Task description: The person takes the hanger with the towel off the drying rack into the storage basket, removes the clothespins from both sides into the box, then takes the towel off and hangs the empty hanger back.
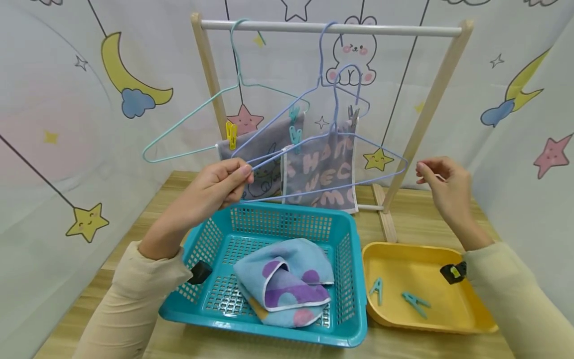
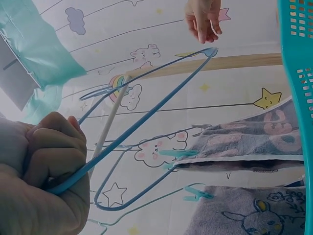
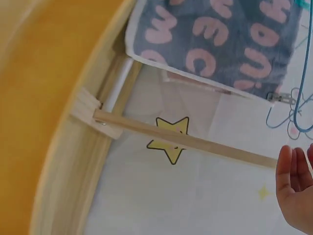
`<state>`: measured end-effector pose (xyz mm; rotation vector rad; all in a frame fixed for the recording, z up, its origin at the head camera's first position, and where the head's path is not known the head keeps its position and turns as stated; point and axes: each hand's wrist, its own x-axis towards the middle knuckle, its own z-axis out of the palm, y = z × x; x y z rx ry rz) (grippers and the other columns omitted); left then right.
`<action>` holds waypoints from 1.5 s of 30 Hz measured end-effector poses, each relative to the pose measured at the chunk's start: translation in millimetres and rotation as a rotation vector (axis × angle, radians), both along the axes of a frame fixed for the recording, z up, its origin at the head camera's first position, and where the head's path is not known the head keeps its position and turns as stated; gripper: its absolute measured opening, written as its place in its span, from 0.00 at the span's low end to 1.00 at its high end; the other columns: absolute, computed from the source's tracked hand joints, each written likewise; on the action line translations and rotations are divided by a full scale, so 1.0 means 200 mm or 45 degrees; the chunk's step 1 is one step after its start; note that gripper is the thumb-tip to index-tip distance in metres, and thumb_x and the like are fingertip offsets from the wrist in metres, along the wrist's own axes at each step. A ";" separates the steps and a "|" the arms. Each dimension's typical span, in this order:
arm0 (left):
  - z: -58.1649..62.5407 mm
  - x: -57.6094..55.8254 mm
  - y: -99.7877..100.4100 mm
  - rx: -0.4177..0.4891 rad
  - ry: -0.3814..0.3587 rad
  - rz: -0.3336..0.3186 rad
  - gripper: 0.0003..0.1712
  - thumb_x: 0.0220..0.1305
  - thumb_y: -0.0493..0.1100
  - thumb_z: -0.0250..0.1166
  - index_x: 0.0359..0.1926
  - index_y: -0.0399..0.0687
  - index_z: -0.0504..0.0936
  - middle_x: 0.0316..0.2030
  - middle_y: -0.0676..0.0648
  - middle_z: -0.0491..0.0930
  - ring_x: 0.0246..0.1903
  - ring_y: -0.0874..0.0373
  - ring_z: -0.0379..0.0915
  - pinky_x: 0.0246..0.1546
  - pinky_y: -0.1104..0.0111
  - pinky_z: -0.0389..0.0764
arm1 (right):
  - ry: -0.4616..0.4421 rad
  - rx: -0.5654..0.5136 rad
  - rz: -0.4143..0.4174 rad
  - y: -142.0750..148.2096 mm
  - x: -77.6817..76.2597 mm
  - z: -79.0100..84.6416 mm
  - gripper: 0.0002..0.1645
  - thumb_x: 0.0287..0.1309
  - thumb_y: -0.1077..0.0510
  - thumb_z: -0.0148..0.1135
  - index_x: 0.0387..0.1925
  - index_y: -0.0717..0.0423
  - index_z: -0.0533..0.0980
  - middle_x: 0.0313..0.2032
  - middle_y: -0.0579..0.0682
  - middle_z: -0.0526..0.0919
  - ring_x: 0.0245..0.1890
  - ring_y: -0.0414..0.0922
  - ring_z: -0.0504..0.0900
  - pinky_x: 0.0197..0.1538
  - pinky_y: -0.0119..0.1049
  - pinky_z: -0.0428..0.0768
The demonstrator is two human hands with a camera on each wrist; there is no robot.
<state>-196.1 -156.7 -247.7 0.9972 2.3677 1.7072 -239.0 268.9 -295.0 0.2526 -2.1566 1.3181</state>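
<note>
A periwinkle-blue hanger (image 1: 336, 107) is held in front of the rack by my left hand (image 1: 219, 184), which grips its left corner. The left wrist view shows the fingers curled round the hanger's end. My right hand (image 1: 448, 187) hovers just beyond the hanger's right corner, apart from it, fingers loosely bent and holding nothing. Behind the held hanger, a grey towel with pink letters (image 1: 314, 167) hangs clipped to another blue hanger (image 1: 273, 122). A grey rabbit towel (image 1: 260, 144) hangs from a mint-green hanger (image 1: 188, 115), with a yellow clothespin (image 1: 231, 135) on it.
Below stands a teal basket (image 1: 358, 319) with a crumpled light-blue towel (image 1: 287, 249) in it. To its right, a yellow tray (image 1: 448, 324) holds green clothespins (image 1: 416, 303). The rack's white rail (image 1: 403, 31) spans the back between wooden posts (image 1: 432, 109).
</note>
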 end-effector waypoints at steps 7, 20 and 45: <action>0.04 -0.01 0.06 -0.044 0.105 0.013 0.15 0.73 0.44 0.42 0.35 0.38 0.69 0.13 0.46 0.55 0.12 0.55 0.49 0.12 0.68 0.52 | -0.007 -0.227 -0.068 0.00 -0.18 0.03 0.18 0.62 0.57 0.54 0.49 0.64 0.67 0.39 0.48 0.71 0.36 0.38 0.75 0.41 0.26 0.74; 0.15 -0.03 0.19 -0.094 0.197 0.071 0.16 0.73 0.48 0.42 0.36 0.40 0.67 0.17 0.45 0.55 0.15 0.55 0.49 0.16 0.68 0.53 | -0.159 -0.397 0.058 -0.03 -0.42 0.05 0.29 0.68 0.41 0.30 0.59 0.56 0.58 0.41 0.48 0.71 0.44 0.44 0.71 0.52 0.41 0.62; 0.36 -0.13 0.43 -0.152 0.337 0.327 0.17 0.73 0.48 0.40 0.36 0.42 0.69 0.19 0.45 0.64 0.18 0.57 0.57 0.22 0.69 0.61 | -0.259 -0.596 0.023 -0.08 -0.51 0.04 0.24 0.65 0.36 0.28 0.41 0.48 0.61 0.30 0.46 0.63 0.32 0.41 0.64 0.47 0.37 0.57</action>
